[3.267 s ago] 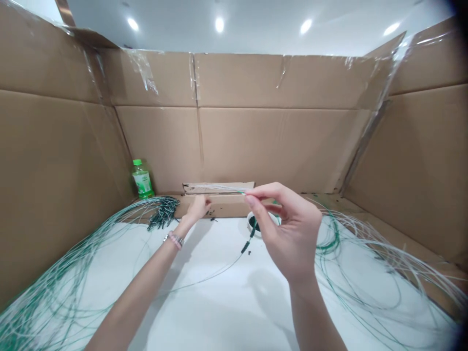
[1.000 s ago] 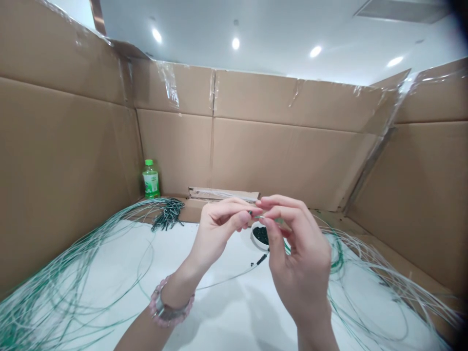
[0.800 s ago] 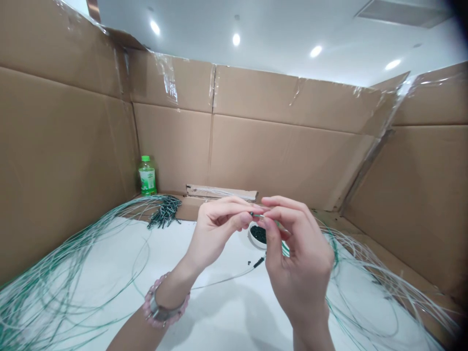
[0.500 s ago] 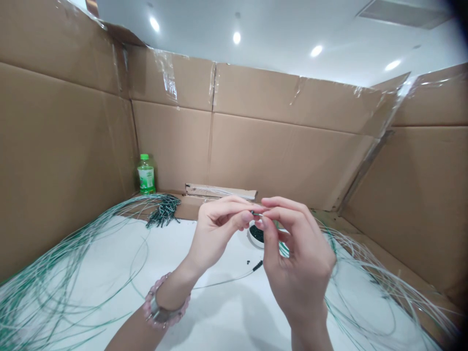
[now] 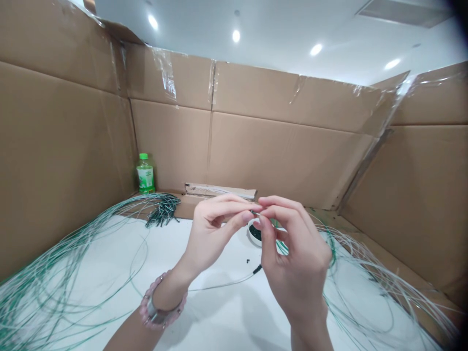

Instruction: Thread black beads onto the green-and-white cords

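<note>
while the left hand pinches a small dark piece between thumb and forefinger, the right hand grips a thin pale strand with its fingertips, the two sets of fingers nearly meeting just below the centre of the frame. both hands are raised above a white tabletop, and a white bowl of dark bits sits behind the right fingers (partly hidden by them). at lower centre a wire runs up to a ribbed black sleeve beside the right hand, with a few loose specks near it. green and white wires sweep across the lower left towards dark tips, near a green bottle at left of centre; more strands curve through the lower right
</note>
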The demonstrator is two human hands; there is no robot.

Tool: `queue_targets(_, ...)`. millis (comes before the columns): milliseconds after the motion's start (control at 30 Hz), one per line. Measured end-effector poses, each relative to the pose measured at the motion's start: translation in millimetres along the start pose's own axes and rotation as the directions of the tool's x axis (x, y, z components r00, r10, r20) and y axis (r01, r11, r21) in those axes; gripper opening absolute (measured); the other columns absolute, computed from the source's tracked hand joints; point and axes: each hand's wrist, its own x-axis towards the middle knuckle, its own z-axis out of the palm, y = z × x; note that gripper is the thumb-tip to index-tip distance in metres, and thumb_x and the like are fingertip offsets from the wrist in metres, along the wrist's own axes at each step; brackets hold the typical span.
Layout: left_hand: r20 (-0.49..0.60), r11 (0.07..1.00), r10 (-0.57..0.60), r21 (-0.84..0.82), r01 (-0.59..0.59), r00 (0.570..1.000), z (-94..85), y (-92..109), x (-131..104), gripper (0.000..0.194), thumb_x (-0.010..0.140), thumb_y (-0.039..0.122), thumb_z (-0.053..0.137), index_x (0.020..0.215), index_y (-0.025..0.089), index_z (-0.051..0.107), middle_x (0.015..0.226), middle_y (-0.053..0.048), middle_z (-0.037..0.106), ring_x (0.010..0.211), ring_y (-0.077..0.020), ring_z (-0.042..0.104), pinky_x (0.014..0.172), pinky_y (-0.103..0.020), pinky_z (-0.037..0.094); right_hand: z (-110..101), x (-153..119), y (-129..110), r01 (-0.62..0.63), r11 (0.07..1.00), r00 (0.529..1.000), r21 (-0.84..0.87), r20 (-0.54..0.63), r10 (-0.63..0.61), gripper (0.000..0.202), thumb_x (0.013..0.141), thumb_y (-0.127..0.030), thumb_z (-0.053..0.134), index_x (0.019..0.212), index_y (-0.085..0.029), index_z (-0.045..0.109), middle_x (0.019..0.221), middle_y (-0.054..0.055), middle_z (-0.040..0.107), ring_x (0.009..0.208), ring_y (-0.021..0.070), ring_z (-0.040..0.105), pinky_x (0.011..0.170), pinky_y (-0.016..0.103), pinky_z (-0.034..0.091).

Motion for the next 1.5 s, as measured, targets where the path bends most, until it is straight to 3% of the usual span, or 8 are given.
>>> queue_targets(133,0.02,0.986,0.065,0.153,-0.067,0.998,-1.9,0.1,-1.2,0.017,0.081,0.018,0.067,0.091,0.027,0.077,0.083,-0.003,0.073,0.071,-0.0107,0.064,0.063,-0.02,0.053,-0.2,-0.3,1.0,0.002,1.0,1.0,-0.001,0.017,-0.002,0.017,0.086,-0.003,0.052,0.09,-0.019,0.055,0.096,0.006,0.064,0.085,0.013,0.065,0.06,0.02,0.059)
queue_targets(233,0.029,0.982,0.081,0.167,-0.085,0.996,-1.5,-2.4,-1.7,0.016,0.081,0.016,0.067,0.089,0.026,0.077,0.083,-0.002,0.073,0.073,-0.0106,0.065,0.068,-0.021,0.054,0.2,-0.1,1.7,-0.016,1.0,1.0,0.014,0.025,0.016,0.016,0.086,-0.003,0.052,0.09,-0.018,0.056,0.095,0.006,0.065,0.085,0.0121,0.065,0.059,0.018,0.058)
queue_targets(467,-0.075,0.997,0.073,0.041,-0.07,0.994,0.8,-6.2,-1.4,0.011,0.074,0.012,0.073,0.08,0.022,0.074,0.077,-0.002,0.07,0.071,-0.0085,0.062,0.057,-0.014,0.05,2.8,0.5,1.4,-0.131,0.979,0.991,0.153,0.05,0.125,0.014,0.087,-0.006,0.053,0.084,-0.018,0.059,0.092,0.006,0.065,0.083,0.0124,0.065,0.055,0.017,0.056)
queue_targets(633,-0.107,0.998,0.006,-0.068,-0.013,0.994,1.8,-4.8,1.2,0.005,0.071,0.017,0.076,0.07,0.018,0.072,0.069,-0.001,0.069,0.062,-0.0086,0.063,0.054,-0.015,0.052,2.9,-2.0,2.3,-0.171,0.944,0.984,0.282,0.011,0.176,0.014,0.083,-0.007,0.059,0.085,-0.019,0.063,0.088,0.004,0.068,0.076,0.0136,0.066,0.054,0.021,0.058)
queue_targets(767,-0.141,0.995,-0.017,-0.103,0.002,0.99,2.8,-2.7,2.3,0.006,0.071,0.017,0.076,0.067,0.017,0.071,0.065,-0.001,0.068,0.057,-0.008,0.062,0.049,-0.014,0.051,0.0,-0.8,2.2,-0.132,0.962,0.989,0.239,-0.029,0.143,0.017,0.079,-0.004,0.062,0.083,-0.019,0.064,0.082,0.002,0.068,0.072,0.013,0.065,0.054,0.021,0.059)
queue_targets(1500,-0.098,0.997,0.077,0.036,-0.074,0.992,-1.0,-5.6,2.7,0.008,0.07,0.011,0.076,0.072,0.019,0.074,0.071,0.0,0.07,0.063,-0.0061,0.064,0.051,-0.01,0.051,-2.2,1.8,5.5,-0.005,0.996,1.0,0.084,0.022,0.004,0.017,0.081,-0.001,0.06,0.083,-0.018,0.063,0.081,0.001,0.069,0.073,0.0105,0.065,0.064,0.02,0.059)
